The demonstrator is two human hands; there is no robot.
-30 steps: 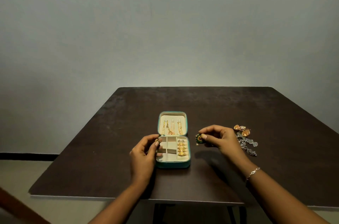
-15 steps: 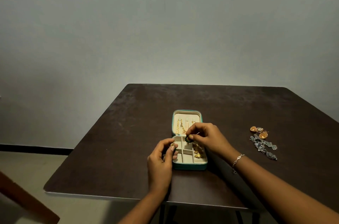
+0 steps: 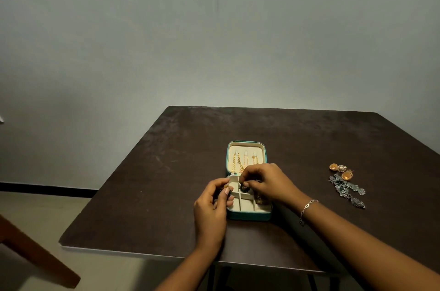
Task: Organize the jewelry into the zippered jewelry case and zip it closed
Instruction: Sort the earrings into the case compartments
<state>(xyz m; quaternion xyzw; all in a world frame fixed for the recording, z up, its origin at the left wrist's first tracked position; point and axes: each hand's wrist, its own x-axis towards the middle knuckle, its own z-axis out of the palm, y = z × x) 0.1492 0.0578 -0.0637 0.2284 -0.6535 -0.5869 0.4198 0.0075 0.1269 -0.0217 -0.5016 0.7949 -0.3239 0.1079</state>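
My right grip [image 3: 264, 183] pinches the dark green earring [image 3: 244, 188] directly above a rear compartment of the open jewelry case [image 3: 247, 215] on the desk [image 3: 166, 171], while my left grip [image 3: 210, 207] pinches a small gold piece [image 3: 226, 187] at the case's left rim.

Matt, scuffed dark tabletop [image 3: 166, 195]; teal case [image 3: 247, 216] lined in cream cloth; shiny gold earrings [image 3: 340, 170], dull grey metal pieces [image 3: 345, 190].

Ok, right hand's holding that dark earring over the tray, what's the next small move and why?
Probably lower the dark earring into the compartment beneath it and release: the right hand pinches it over the jewelry case tray, and loose pieces wait on the table.
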